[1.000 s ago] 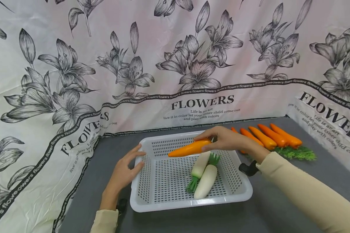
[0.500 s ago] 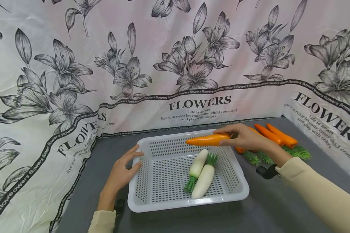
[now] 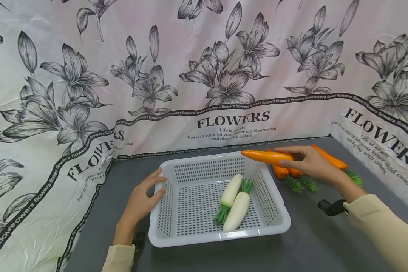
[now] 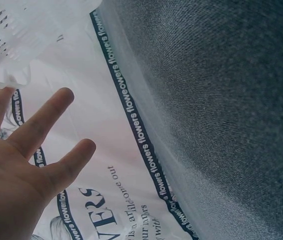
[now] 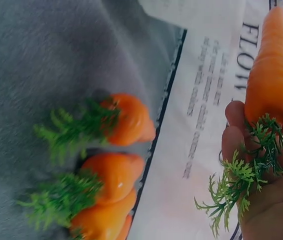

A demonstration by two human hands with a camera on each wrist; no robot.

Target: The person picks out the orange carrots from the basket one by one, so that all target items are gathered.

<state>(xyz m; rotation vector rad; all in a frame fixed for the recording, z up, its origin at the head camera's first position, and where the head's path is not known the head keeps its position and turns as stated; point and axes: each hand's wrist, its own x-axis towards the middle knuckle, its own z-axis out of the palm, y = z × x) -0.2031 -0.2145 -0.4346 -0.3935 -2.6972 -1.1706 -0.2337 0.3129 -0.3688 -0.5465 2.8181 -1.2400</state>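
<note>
My right hand [image 3: 309,162] holds an orange carrot [image 3: 263,156] by its thick end, above the back right corner of the white plastic basket [image 3: 221,237]. In the right wrist view the carrot's feathery green top [image 5: 241,175] hangs over the palm. Straight fingers of my left hand [image 3: 141,200] rest at the basket's left rim; the left wrist view shows this hand spread, near the basket wall. Two white radishes with green stubs lie inside the basket, one [image 3: 232,189] against the other [image 3: 238,212].
More carrots with leafy tops lie on the grey table [image 3: 326,234] to the right of the basket, partly hidden by the right hand, among them one carrot [image 3: 333,160] at the far right. A flower-printed curtain [image 3: 231,75] borders the table at the back and sides.
My right hand has moved right with the carrot, from above the basket to its back right corner beside the other carrots. The left hand has stayed at the rim.
</note>
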